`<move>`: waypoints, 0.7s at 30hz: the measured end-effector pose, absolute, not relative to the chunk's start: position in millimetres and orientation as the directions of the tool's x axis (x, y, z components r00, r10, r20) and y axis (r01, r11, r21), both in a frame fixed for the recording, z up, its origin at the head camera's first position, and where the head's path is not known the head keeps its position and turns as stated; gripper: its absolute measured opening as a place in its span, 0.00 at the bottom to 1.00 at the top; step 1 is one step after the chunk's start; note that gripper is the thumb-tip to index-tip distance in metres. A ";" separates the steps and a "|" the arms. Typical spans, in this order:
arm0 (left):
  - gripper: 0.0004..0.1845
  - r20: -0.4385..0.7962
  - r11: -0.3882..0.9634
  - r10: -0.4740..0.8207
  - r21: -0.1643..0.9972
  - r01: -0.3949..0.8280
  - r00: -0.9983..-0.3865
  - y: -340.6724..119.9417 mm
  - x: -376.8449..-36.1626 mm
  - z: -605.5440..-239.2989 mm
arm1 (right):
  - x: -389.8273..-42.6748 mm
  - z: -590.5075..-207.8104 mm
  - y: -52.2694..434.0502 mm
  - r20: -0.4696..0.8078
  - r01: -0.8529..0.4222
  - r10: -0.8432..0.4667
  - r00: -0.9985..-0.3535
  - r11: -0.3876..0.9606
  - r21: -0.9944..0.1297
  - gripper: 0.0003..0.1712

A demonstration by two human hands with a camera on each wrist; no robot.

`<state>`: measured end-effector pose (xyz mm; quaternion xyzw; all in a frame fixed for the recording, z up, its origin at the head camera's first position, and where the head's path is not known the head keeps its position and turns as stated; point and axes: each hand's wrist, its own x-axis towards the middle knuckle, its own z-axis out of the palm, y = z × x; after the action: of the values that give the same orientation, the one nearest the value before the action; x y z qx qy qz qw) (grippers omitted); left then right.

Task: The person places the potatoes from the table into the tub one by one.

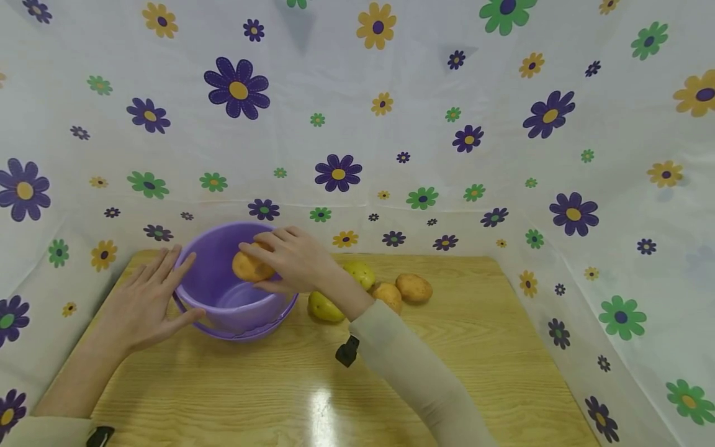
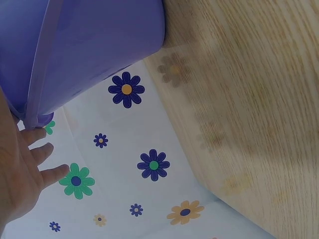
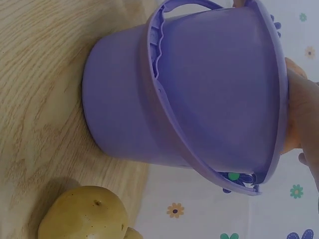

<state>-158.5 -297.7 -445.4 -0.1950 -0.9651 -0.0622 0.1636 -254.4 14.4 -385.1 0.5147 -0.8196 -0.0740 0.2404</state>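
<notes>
Right hand (image 1: 293, 261) grips a potato (image 1: 250, 267) over the purple bucket (image 1: 209, 288), left of frame centre. Left hand (image 1: 146, 298), fingers spread, steadies the bucket's outer wall. Bucket bottom looks empty; four potatoes (image 1: 414, 288) remain on the table (image 1: 447, 360), so likely early.

Purple bucket (image 1: 237, 298) stood on wooden bench (image 1: 447, 366). Left hand (image 1: 146, 297) rested flat against bucket's left wall, fingers straight. Right hand (image 1: 294, 259) gripped brown potato (image 1: 250, 267) over bucket's opening. Four more potatoes (image 1: 414, 288) lay just right of bucket. Flowered cloth (image 1: 503, 155) lined surrounding walls.
</notes>
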 end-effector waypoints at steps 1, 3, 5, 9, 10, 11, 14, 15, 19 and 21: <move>0.57 0.338 0.916 0.356 0.058 0.396 -0.871 -297.6 -158.4 -445.2 | -255.3 -385.0 12.9 0.301 -0.807 -0.882 -0.362 0.458 0.373 0.44; 0.57 0.335 0.917 0.355 0.058 0.395 -0.873 -297.7 -158.2 -444.9 | -256.7 -384.6 10.0 0.271 -0.804 -0.887 -0.374 0.456 0.382 0.45; 0.57 0.335 0.917 0.356 0.056 0.395 -0.872 -297.9 -158.3 -444.8 | -257.6 -383.5 7.5 0.253 -0.805 -0.892 -0.375 0.449 0.388 0.45; 0.57 0.343 0.916 0.359 0.051 0.399 -0.868 -298.0 -158.5 -444.1 | -257.4 -379.3 3.5 0.219 -0.813 -0.899 -0.380 0.438 0.384 0.45; 0.57 0.344 0.915 0.359 0.051 0.400 -0.868 -297.9 -158.5 -443.9 | -257.3 -378.5 2.9 0.211 -0.814 -0.899 -0.384 0.437 0.382 0.45; 0.57 0.342 0.915 0.358 0.053 0.399 -0.869 -297.8 -158.5 -443.8 | -257.1 -377.9 2.4 0.197 -0.815 -0.899 -0.391 0.438 0.378 0.45; 0.57 0.336 0.917 0.356 0.056 0.396 -0.872 -297.5 -158.3 -444.1 | -257.2 -377.3 1.0 0.162 -0.820 -0.897 -0.412 0.442 0.364 0.45; 0.57 0.336 0.916 0.358 0.053 0.398 -0.871 -297.5 -158.3 -444.4 | -257.4 -377.6 0.6 0.151 -0.821 -0.895 -0.420 0.445 0.358 0.45; 0.57 0.336 0.916 0.359 0.053 0.398 -0.871 -297.2 -158.4 -444.8 | -259.5 -380.2 -0.7 0.124 -0.821 -0.887 -0.445 0.459 0.339 0.45; 0.57 0.334 0.916 0.357 0.056 0.397 -0.872 -296.9 -158.7 -444.4 | -260.5 -381.6 -1.1 0.117 -0.821 -0.883 -0.455 0.467 0.329 0.46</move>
<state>-158.7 -296.9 -444.4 -0.1953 -0.9655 -0.0613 0.1607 -260.5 -1.1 -381.6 0.5038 -0.8453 -0.1132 0.1369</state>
